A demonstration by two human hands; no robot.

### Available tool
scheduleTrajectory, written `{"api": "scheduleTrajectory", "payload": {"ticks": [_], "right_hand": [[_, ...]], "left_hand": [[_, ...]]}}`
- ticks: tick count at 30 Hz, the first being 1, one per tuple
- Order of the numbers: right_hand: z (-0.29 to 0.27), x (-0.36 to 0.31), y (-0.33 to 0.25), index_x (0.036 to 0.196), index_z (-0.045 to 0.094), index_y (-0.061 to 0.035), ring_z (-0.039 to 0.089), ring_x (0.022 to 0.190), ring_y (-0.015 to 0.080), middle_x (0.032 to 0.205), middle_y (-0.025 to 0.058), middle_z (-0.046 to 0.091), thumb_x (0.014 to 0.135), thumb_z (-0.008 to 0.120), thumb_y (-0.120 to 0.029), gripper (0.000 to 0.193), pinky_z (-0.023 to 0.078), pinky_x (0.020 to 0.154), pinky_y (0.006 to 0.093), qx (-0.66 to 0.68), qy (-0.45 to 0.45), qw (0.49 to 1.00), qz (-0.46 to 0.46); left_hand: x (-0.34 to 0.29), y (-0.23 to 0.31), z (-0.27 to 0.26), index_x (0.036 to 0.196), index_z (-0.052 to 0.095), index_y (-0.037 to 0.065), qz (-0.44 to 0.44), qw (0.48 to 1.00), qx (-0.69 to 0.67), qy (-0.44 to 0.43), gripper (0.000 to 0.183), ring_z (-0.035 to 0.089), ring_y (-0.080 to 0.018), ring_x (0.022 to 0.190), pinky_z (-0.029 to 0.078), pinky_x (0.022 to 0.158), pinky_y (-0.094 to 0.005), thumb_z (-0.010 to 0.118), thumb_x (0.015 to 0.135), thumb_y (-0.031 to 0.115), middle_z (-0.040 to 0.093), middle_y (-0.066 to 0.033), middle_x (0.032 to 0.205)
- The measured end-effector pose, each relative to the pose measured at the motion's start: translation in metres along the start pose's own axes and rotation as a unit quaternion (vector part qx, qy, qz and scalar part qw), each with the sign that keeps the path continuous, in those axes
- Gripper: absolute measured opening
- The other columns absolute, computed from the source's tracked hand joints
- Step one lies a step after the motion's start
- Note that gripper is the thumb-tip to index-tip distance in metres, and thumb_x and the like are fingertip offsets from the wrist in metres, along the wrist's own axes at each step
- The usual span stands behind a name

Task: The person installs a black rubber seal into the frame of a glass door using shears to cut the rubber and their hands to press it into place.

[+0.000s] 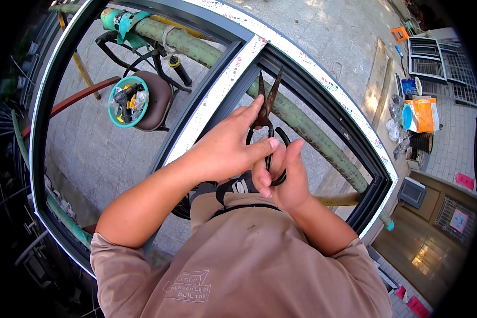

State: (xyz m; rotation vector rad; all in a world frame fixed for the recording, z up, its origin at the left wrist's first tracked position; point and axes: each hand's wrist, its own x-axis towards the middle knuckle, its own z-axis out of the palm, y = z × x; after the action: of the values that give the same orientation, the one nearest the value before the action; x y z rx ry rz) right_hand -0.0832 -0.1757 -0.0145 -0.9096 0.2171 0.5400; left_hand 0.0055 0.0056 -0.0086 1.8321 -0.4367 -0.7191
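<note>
Both hands are on a pair of rusty scissors [265, 111] with black handles, held above the window frame with the blades a little apart and pointing away from me. My left hand [222, 140] has its index finger along the left blade and its thumb over the handle area. Fingers of my right hand [289, 183] curl through the handle loop, its thumb raised beside it. Beneath them lies a large dark grey window frame [212, 106] with white printed film on its faces. Nothing shows between the scissor blades.
Green pipes [307, 124] run under the frame. At left, a brown-seated chair [158, 100] bears a teal basin [111, 110] with a yellow-black power drill [123, 103]. To the right are an orange-and-white bag [425, 115], smaller window frames [427, 58] and a tan door [424, 254].
</note>
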Motion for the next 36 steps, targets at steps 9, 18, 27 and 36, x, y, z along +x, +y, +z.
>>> {"api": "scheduleTrajectory", "payload": {"ticks": [9,18,27,36], "right_hand": [[0.017,0.007,-0.014,0.107,0.055,-0.0065,0.050,0.048,0.0124,0.067,-0.0010,0.053,0.094,0.017,-0.097,0.099,0.040,0.048,0.0236,0.089,0.033,0.996,0.003],[0.008,0.011,-0.005,0.112,0.054,-0.0056,0.050,0.048,0.0122,0.068,0.0002,0.054,0.093,0.018,-0.098,0.101,0.041,0.049,0.0243,0.068,0.005,0.998,-0.012],[-0.031,0.020,0.006,0.126,0.055,-0.0035,0.043,0.055,0.0063,0.070,-0.0007,0.052,0.105,0.025,-0.084,0.089,0.033,0.049,0.0216,-0.116,-0.049,0.988,-0.090],[-0.032,-0.007,-0.002,0.117,0.047,-0.0051,0.041,0.053,0.0081,0.068,-0.0014,0.049,0.099,0.030,-0.090,0.089,0.036,0.051,0.0217,-0.093,-0.040,0.994,-0.032]], "left_hand": [[-0.001,0.007,-0.002,0.168,0.033,-0.007,-0.007,0.995,-0.093,0.021,0.082,0.056,-0.0291,0.141,0.042,0.120,-0.0411,0.073,0.106,0.029,0.057,-0.0223,0.153],[-0.001,0.010,-0.003,0.168,0.034,-0.006,-0.031,0.988,-0.149,0.028,0.080,0.054,-0.0280,0.143,0.040,0.122,-0.0413,0.073,0.107,0.028,0.057,-0.0229,0.154],[0.001,0.009,-0.003,0.171,0.020,-0.007,0.037,0.998,-0.041,0.034,0.095,0.054,-0.0334,0.142,0.038,0.124,-0.0454,0.076,0.104,0.031,0.054,-0.0273,0.155],[-0.001,0.010,0.000,0.172,0.017,-0.006,0.002,0.996,-0.085,0.001,0.093,0.060,-0.0268,0.129,0.046,0.116,-0.0417,0.073,0.107,0.029,0.062,-0.0201,0.137]]}}
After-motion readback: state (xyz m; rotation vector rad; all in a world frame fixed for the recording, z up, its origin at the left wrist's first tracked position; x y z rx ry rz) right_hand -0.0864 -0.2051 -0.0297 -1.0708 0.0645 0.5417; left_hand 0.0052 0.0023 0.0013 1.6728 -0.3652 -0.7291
